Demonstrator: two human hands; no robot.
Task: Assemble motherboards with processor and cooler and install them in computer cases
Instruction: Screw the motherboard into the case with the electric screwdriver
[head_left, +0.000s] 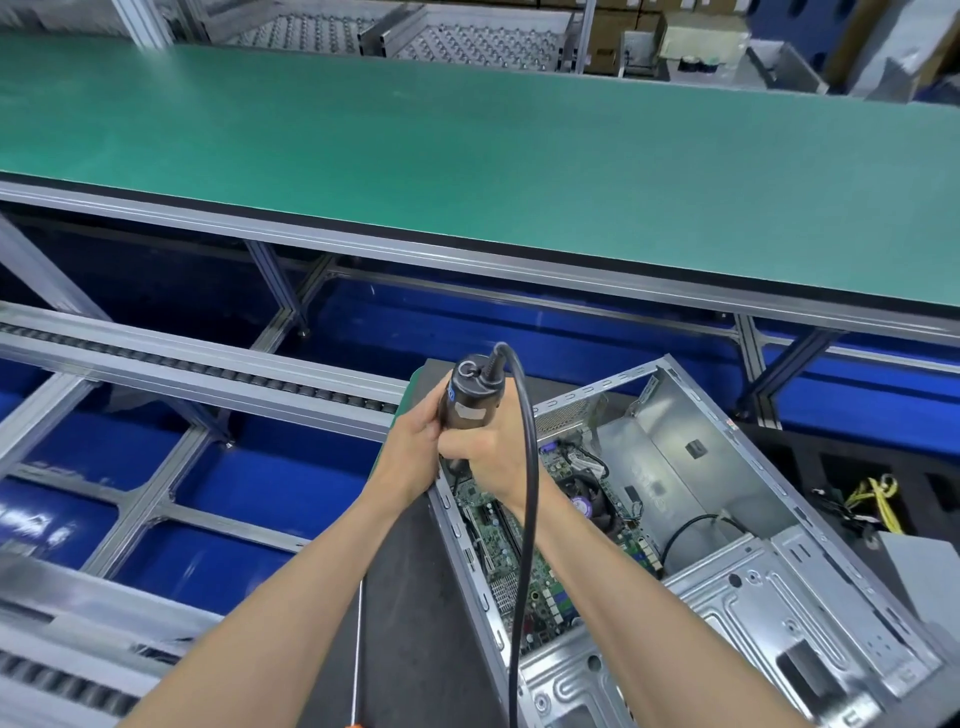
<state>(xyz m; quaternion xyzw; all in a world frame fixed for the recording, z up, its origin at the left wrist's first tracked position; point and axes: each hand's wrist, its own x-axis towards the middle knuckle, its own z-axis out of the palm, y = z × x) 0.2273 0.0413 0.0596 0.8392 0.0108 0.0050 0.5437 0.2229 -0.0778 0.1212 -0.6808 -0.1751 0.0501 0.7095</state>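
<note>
Both hands are wrapped around a black electric screwdriver that stands upright over the far left corner of an open metal computer case. The left hand grips the body of the tool from the left side, and the right hand clasps it from the right and a little lower — the fingers of both are curled tight around it. The tip of the tool is hidden behind the hands, so I cannot tell what it touches. A thick black cable leaves the top of the screwdriver, bends over the right wrist and runs down toward the person. Inside the case lies the green motherboard, flat on the bottom, with the round cooler fan on it just right of the right wrist. The case lies on a dark mat — beyond it stretches a long green table. A bundle of yellow wires lies to the right of the case.
</note>
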